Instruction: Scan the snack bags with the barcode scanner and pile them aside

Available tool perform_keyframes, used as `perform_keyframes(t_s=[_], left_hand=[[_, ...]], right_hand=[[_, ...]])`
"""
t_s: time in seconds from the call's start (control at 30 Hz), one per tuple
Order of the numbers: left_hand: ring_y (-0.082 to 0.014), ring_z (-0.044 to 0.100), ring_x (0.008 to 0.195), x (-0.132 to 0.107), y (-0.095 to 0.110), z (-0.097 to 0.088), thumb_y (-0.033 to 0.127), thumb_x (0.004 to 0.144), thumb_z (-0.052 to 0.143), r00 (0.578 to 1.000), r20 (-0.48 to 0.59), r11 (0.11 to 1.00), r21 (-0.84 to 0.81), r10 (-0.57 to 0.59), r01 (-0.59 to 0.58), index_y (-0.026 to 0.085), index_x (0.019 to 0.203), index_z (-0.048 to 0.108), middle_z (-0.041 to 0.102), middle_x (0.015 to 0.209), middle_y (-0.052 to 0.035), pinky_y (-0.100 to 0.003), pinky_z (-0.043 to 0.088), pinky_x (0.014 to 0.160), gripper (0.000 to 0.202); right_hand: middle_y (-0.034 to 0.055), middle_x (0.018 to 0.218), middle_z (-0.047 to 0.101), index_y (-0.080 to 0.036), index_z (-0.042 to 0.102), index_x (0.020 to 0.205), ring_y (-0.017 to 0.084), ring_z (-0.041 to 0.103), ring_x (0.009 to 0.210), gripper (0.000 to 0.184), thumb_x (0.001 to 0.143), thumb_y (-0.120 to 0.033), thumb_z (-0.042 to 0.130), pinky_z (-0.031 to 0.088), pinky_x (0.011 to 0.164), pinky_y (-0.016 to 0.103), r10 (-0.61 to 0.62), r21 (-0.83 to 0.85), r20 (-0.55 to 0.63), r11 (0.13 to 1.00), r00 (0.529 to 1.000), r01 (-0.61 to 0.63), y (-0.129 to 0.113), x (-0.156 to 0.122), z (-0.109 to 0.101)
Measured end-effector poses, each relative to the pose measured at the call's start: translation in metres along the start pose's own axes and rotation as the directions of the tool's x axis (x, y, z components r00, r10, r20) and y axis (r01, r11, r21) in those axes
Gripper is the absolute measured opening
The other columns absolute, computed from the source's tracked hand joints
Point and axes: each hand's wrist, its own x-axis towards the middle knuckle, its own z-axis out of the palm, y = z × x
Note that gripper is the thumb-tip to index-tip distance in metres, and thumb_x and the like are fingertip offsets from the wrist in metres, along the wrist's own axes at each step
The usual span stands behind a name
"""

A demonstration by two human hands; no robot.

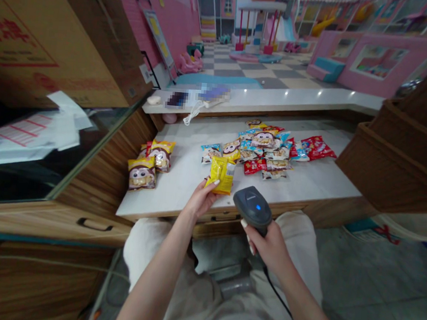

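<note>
A yellow snack packet (220,176) is sitting at lower centre, pinched in the left hand (198,200), whose grip is clenched on it just above the near edge of the white counter (169,196). The right hand (270,249) is grasping a dark grey barcode scanner (252,207) just beside the packet, its grip closed around the handle and a blue light (258,207) glowing on top. A black cable (278,296) is trailing down past the lap, and it could plausibly snag and jerk the scanner. The slick film might also slip from the fingers. Monkey-faced packets (264,149) are lying heaped at centre, with more (148,167) near the left edge, where a knock could send them off. Their small print is unreadable, as is the red lettering on the cardboard box (60,39) at upper left.
</note>
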Motion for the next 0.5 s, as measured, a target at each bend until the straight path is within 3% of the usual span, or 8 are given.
perform_keyframes(t_s=[0.33, 0.5], left_hand=[[-0.0361, 0.079, 0.127, 0.0005, -0.0052, -0.0056, 0.029, 0.087, 0.091, 0.999, -0.041, 1.0, -0.011, 0.002, -0.002, 0.014, 0.128, 0.075, 0.083, 0.129, -0.0195, -0.052, 0.067, 0.107, 0.047], [-0.0347, 0.081, 0.122, -0.0008, -0.0024, -0.0016, 0.029, 0.088, 0.092, 0.999, -0.035, 0.999, -0.032, 0.001, -0.002, 0.014, 0.125, 0.074, 0.084, 0.126, -0.0175, -0.049, 0.069, 0.102, 0.044]], right_hand=[[-0.0023, 0.041, 0.058, -0.027, 0.061, 0.064, 0.015, 0.055, 0.036, 0.037, 0.086, -0.053, 0.074, 0.044, 0.044, 0.026, -0.021, -0.026, 0.016, 0.999, 1.0, 0.021, 0.0025, -0.0017, -0.0031], [-0.0029, 0.042, 0.059, -0.026, 0.061, 0.067, 0.015, 0.054, 0.035, 0.037, 0.086, -0.055, 0.075, 0.043, 0.043, 0.025, -0.024, -0.011, 0.016, 1.0, 1.0, 0.025, 0.0031, -0.0021, -0.0033]])
